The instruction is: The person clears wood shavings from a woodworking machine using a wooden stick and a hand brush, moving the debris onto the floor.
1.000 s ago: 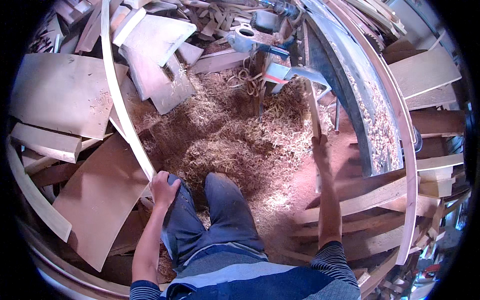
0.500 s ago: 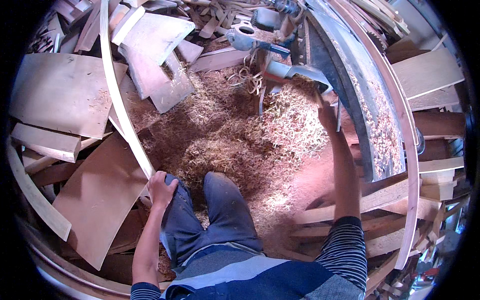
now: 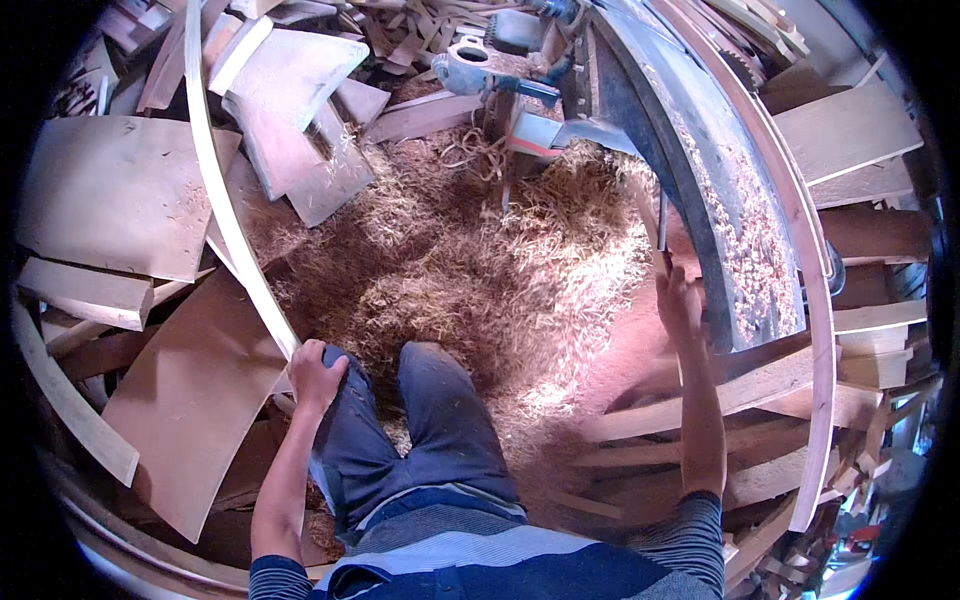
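Observation:
My left hand rests at my left knee, closed around the lower end of a long, pale curved wooden strip. The strip rises away to the top left; its end is hidden under my fingers. My right hand is closed on a thin wooden stick, which points away from me. The stick's far end is blurred at a bright heap of wood shavings. This heap lies below the blue-grey machine, beside its long curved metal table.
Wooden boards and offcuts are piled on the left. Curved planks lie stacked near my right arm. A long wooden strip runs along the metal table's right side. A toothed blade shows at upper right.
My right hand has drawn back toward me from the machine's opening, bringing the stick along. Shavings there have shifted. My left hand stays at the knee; the whole view has shifted slightly.

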`<act>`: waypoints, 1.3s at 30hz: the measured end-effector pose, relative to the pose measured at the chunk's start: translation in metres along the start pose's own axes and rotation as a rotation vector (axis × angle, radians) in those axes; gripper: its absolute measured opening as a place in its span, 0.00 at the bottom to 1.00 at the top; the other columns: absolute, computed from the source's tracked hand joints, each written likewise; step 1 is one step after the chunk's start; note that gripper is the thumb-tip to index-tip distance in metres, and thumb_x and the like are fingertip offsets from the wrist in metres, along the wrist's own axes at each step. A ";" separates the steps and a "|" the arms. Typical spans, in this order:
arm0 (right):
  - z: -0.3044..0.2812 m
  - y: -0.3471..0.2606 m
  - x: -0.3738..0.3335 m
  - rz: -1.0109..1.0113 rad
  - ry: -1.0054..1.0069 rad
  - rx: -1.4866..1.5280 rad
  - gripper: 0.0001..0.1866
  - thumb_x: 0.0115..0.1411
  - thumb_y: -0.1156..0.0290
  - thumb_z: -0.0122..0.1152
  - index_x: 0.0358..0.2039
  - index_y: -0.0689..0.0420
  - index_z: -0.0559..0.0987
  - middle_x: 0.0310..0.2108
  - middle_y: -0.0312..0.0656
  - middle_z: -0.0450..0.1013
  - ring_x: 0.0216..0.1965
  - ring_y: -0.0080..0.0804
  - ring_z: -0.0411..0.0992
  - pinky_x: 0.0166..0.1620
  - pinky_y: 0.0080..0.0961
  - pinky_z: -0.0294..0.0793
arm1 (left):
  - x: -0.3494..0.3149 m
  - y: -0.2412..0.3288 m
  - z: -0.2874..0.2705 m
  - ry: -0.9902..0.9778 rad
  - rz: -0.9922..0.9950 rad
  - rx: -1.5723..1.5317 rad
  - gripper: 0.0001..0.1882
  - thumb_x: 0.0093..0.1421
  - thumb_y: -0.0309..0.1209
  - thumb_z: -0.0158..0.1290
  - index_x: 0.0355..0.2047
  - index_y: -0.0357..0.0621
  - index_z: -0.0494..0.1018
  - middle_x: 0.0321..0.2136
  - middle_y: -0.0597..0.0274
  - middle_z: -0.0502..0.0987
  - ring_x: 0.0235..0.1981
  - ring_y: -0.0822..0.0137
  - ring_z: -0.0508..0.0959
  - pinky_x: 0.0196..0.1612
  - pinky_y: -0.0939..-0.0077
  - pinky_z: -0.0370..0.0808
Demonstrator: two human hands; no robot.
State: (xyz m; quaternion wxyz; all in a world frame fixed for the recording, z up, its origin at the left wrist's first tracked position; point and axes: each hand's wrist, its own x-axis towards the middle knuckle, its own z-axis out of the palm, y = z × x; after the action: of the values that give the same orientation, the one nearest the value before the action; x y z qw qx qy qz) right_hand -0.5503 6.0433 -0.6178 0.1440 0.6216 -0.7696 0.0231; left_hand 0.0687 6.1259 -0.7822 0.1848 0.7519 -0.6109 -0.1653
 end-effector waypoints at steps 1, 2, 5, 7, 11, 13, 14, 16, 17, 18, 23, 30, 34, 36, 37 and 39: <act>0.019 -0.007 0.027 -0.027 0.041 0.075 0.13 0.66 0.63 0.57 0.39 0.59 0.69 0.23 0.58 0.75 0.27 0.61 0.77 0.28 0.54 0.75 | -0.001 -0.001 -0.001 0.006 -0.007 -0.001 0.22 0.49 0.43 0.65 0.39 0.41 0.77 0.40 0.55 0.78 0.46 0.49 0.76 0.50 0.56 0.72; 0.041 -0.015 0.058 -0.102 0.103 0.079 0.12 0.65 0.64 0.57 0.38 0.60 0.71 0.24 0.58 0.75 0.27 0.60 0.77 0.28 0.54 0.75 | -0.003 -0.002 -0.003 0.012 -0.013 -0.001 0.22 0.49 0.42 0.65 0.39 0.41 0.77 0.40 0.55 0.78 0.46 0.49 0.76 0.50 0.56 0.72; 0.095 -0.018 0.146 -0.398 0.330 -0.110 0.10 0.61 0.69 0.58 0.35 0.65 0.75 0.28 0.59 0.75 0.27 0.56 0.76 0.29 0.52 0.74 | -0.002 -0.002 0.001 0.031 0.024 -0.015 0.22 0.49 0.43 0.64 0.39 0.40 0.77 0.40 0.55 0.78 0.46 0.49 0.76 0.50 0.56 0.72; 0.120 -0.003 0.176 -0.457 0.405 -0.264 0.09 0.58 0.72 0.59 0.34 0.66 0.76 0.26 0.59 0.72 0.25 0.53 0.74 0.29 0.49 0.73 | 0.002 0.002 0.005 0.052 0.062 -0.034 0.22 0.49 0.42 0.65 0.39 0.40 0.77 0.40 0.55 0.78 0.46 0.49 0.76 0.50 0.56 0.72; 0.104 -0.048 0.156 -0.487 0.217 0.037 0.12 0.60 0.70 0.58 0.40 0.64 0.73 0.23 0.61 0.74 0.26 0.61 0.76 0.29 0.54 0.74 | -0.003 -0.008 0.002 0.061 0.020 0.001 0.22 0.49 0.42 0.65 0.39 0.41 0.77 0.40 0.55 0.78 0.46 0.49 0.77 0.49 0.55 0.72; 0.078 -0.040 0.104 -0.364 -0.018 0.215 0.13 0.62 0.67 0.58 0.41 0.63 0.71 0.22 0.59 0.74 0.26 0.62 0.76 0.30 0.55 0.75 | -0.007 -0.006 -0.004 0.033 -0.006 -0.011 0.22 0.49 0.42 0.65 0.39 0.41 0.77 0.39 0.55 0.78 0.46 0.49 0.77 0.48 0.55 0.72; 0.058 -0.029 0.078 -0.422 -0.050 0.268 0.13 0.63 0.66 0.58 0.41 0.62 0.71 0.21 0.57 0.75 0.26 0.61 0.76 0.30 0.55 0.75 | -0.007 -0.008 -0.002 0.033 -0.004 -0.002 0.22 0.49 0.42 0.65 0.39 0.41 0.77 0.39 0.55 0.78 0.45 0.49 0.77 0.48 0.55 0.72; 0.019 0.008 0.028 -0.500 -0.044 0.235 0.13 0.64 0.64 0.58 0.39 0.61 0.70 0.21 0.55 0.75 0.26 0.59 0.77 0.30 0.54 0.75 | -0.003 -0.007 0.003 0.056 0.027 -0.016 0.22 0.49 0.42 0.66 0.39 0.41 0.77 0.38 0.55 0.78 0.45 0.49 0.76 0.48 0.54 0.72; 0.004 0.023 0.003 -0.529 -0.018 0.156 0.13 0.64 0.63 0.58 0.38 0.60 0.70 0.21 0.55 0.75 0.26 0.59 0.77 0.30 0.54 0.75 | -0.003 -0.006 0.005 0.067 0.037 -0.022 0.22 0.49 0.43 0.66 0.39 0.41 0.77 0.38 0.55 0.78 0.45 0.49 0.76 0.48 0.54 0.72; -0.017 0.028 -0.017 -0.533 -0.077 0.091 0.14 0.65 0.63 0.58 0.39 0.60 0.69 0.22 0.56 0.75 0.26 0.59 0.77 0.30 0.54 0.75 | -0.003 -0.007 0.004 0.063 0.041 -0.022 0.22 0.49 0.42 0.66 0.39 0.41 0.77 0.38 0.55 0.78 0.45 0.49 0.76 0.48 0.54 0.72; -0.004 0.059 -0.062 -0.442 0.076 0.023 0.14 0.67 0.60 0.56 0.41 0.58 0.69 0.23 0.56 0.75 0.27 0.60 0.77 0.29 0.55 0.74 | 0.001 0.001 0.006 0.041 0.067 -0.044 0.22 0.49 0.42 0.65 0.39 0.41 0.78 0.39 0.55 0.78 0.45 0.49 0.76 0.49 0.55 0.72; 0.105 0.043 0.084 -0.394 0.386 0.064 0.15 0.66 0.61 0.53 0.39 0.62 0.71 0.28 0.61 0.76 0.34 0.61 0.77 0.36 0.55 0.76 | 0.005 0.004 0.003 0.026 0.031 -0.038 0.23 0.49 0.44 0.64 0.39 0.40 0.78 0.39 0.53 0.78 0.46 0.49 0.77 0.49 0.54 0.72; 0.076 -0.074 0.143 -0.188 -0.073 0.323 0.17 0.61 0.60 0.58 0.38 0.64 0.74 0.32 0.62 0.77 0.37 0.63 0.77 0.40 0.53 0.75 | -0.005 -0.011 -0.002 0.048 -0.018 0.008 0.23 0.49 0.44 0.64 0.39 0.40 0.78 0.40 0.53 0.78 0.46 0.49 0.77 0.49 0.54 0.72; 0.078 -0.059 0.140 -0.220 -0.127 0.317 0.19 0.60 0.59 0.60 0.39 0.64 0.73 0.31 0.61 0.77 0.37 0.62 0.78 0.39 0.54 0.75 | -0.001 -0.008 0.007 0.053 0.025 -0.019 0.23 0.49 0.44 0.64 0.40 0.40 0.77 0.39 0.53 0.78 0.46 0.49 0.77 0.50 0.55 0.72; 0.074 -0.056 0.131 -0.226 -0.155 0.293 0.19 0.61 0.59 0.60 0.40 0.63 0.73 0.31 0.61 0.77 0.37 0.62 0.78 0.39 0.54 0.74 | -0.002 -0.008 0.008 0.036 0.021 -0.017 0.23 0.49 0.44 0.64 0.40 0.40 0.77 0.40 0.53 0.78 0.46 0.49 0.77 0.50 0.54 0.72; 0.049 -0.052 0.098 -0.252 -0.209 0.248 0.18 0.61 0.59 0.61 0.42 0.62 0.72 0.30 0.61 0.77 0.36 0.61 0.78 0.38 0.55 0.74 | -0.003 -0.009 0.002 0.012 0.002 -0.012 0.23 0.49 0.43 0.64 0.40 0.40 0.77 0.40 0.53 0.78 0.47 0.49 0.76 0.50 0.54 0.72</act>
State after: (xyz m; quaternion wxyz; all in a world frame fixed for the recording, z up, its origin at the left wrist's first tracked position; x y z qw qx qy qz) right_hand -0.5280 5.9279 -0.6477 -0.0125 0.7249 -0.6878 0.0349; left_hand 0.0750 6.1306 -0.7888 0.1933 0.7511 -0.6096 -0.1642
